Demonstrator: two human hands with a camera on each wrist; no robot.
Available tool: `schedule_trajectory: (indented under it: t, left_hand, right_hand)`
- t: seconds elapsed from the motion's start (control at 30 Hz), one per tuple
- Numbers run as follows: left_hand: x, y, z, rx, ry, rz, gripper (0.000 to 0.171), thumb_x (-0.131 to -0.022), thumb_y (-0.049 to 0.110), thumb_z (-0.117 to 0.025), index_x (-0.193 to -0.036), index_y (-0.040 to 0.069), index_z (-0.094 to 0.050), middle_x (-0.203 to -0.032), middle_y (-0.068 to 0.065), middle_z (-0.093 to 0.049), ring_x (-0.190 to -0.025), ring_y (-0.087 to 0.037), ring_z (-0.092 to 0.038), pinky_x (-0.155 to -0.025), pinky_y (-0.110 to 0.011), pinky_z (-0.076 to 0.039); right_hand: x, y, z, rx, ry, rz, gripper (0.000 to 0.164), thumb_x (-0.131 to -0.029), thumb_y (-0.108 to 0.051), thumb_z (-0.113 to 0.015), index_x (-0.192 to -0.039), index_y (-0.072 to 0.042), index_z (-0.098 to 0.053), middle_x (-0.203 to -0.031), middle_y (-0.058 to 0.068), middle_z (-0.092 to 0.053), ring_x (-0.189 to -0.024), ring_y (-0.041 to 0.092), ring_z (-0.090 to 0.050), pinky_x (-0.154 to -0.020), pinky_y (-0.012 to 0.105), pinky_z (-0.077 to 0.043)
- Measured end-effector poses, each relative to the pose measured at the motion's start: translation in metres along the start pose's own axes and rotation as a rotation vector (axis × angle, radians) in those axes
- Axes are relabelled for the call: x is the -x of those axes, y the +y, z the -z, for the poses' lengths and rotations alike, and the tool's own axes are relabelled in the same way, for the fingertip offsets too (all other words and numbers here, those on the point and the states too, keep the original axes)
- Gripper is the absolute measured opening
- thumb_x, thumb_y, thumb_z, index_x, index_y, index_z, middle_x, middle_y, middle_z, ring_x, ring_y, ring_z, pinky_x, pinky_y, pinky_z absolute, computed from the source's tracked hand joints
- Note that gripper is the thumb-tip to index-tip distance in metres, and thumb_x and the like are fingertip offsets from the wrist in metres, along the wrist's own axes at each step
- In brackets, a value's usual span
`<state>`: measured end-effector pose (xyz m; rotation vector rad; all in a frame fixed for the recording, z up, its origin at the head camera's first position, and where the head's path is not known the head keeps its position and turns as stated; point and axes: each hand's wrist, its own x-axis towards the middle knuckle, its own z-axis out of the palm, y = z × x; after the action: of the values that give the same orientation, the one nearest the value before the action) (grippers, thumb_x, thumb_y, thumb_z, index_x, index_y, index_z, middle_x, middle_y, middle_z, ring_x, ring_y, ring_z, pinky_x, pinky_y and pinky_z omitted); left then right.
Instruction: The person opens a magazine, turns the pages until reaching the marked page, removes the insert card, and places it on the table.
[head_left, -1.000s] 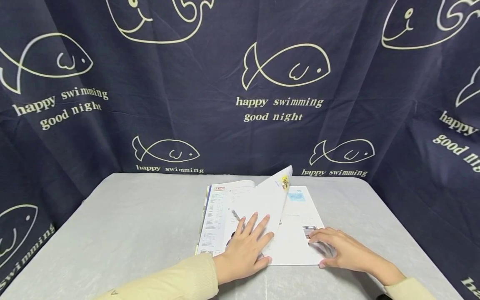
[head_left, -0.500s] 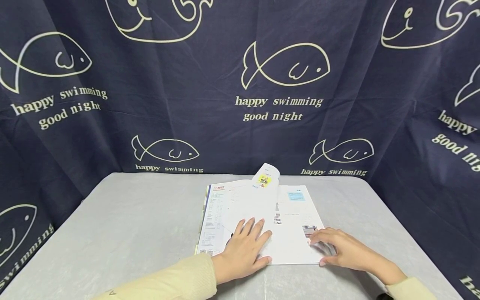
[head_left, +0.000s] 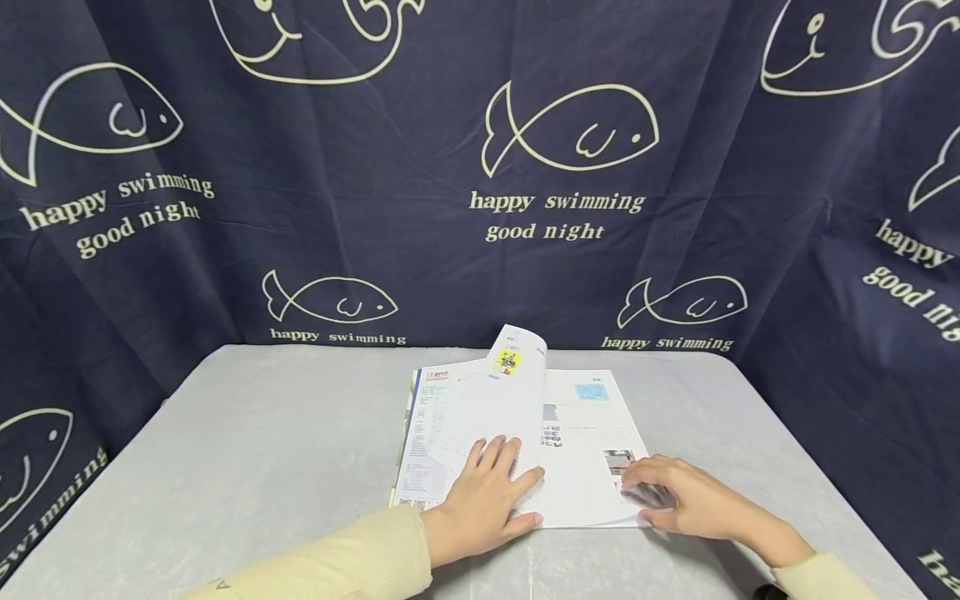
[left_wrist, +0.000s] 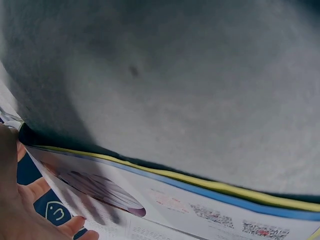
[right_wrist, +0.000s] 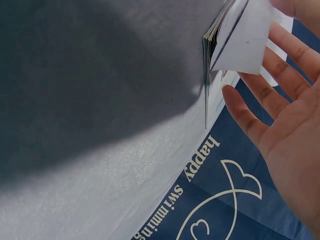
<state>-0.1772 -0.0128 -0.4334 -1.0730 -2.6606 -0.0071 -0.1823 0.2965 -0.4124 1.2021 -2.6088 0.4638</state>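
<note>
Grey worktop (head_left: 285, 442): open book (head_left: 585, 483) on it, left hand (head_left: 483, 508) resting across, fingers spread, right hand (head_left: 693, 502) pinching a page (right_wrist: 242, 50); leaves likely light, floppy, easily creased, best taken by outer edge

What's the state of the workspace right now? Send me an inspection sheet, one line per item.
Surface: mottled grey tabletop, with one small dark mark.
Job's things: open book with white printed paper pages; one white page with a yellow picture curls up off the others.
Clutter: nothing seen.
Grippers: bare left hand rests spread on the book; bare right hand is at its lower right edge, whether pinching paper cannot be told.
Cables: nothing seen.
Surroundings: navy fabric curtain with white fish outlines and lettering, behind and at both sides.
</note>
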Motion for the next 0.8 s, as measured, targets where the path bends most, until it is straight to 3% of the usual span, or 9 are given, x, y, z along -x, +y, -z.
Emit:
schedule_trajectory:
  t: [0.23,0.6,0.8]
  left_hand:
    - [0.0,-0.0011,-0.0007,-0.028,0.041,-0.018,0.057,-0.087,0.061,-0.04,-0.129,0.024,-0.045,-0.14,-0.013,-0.036,-0.127,-0.034,-0.038,-0.101,-0.049,-0.03]
    - [0.0005,-0.0021,0.0024,0.004,0.002,-0.029,0.058,-0.088,0.061,-0.037,-0.128,0.02,-0.045,-0.142,-0.01,-0.036,-0.131,-0.031,-0.033,-0.102,-0.051,-0.029]
    - [0.0016,-0.0022,0.0018,0.002,-0.01,-0.027,0.058,-0.088,0.061,-0.036,-0.124,0.018,-0.048,-0.138,-0.012,-0.04,-0.128,-0.032,-0.037,-0.101,-0.051,-0.03]
  right_hand:
    - [-0.0009,0.0015,-0.0002,-0.019,0.001,0.009,0.036,-0.063,-0.011,-0.076,-0.095,-0.021,-0.064,-0.097,-0.011,-0.064,-0.088,0.005,-0.056,-0.076,0.027,-0.045]
    - [-0.0013,0.0026,-0.0005,0.0,0.033,0.033,0.034,-0.061,-0.006,-0.074,-0.09,-0.021,-0.064,-0.091,-0.016,-0.062,-0.084,0.002,-0.056,-0.076,0.021,-0.041]
    - [-0.0011,0.0042,-0.001,0.006,0.063,0.056,0.035,-0.06,-0.005,-0.074,-0.09,-0.021,-0.064,-0.091,-0.014,-0.063,-0.084,0.005,-0.057,-0.079,0.015,-0.038]
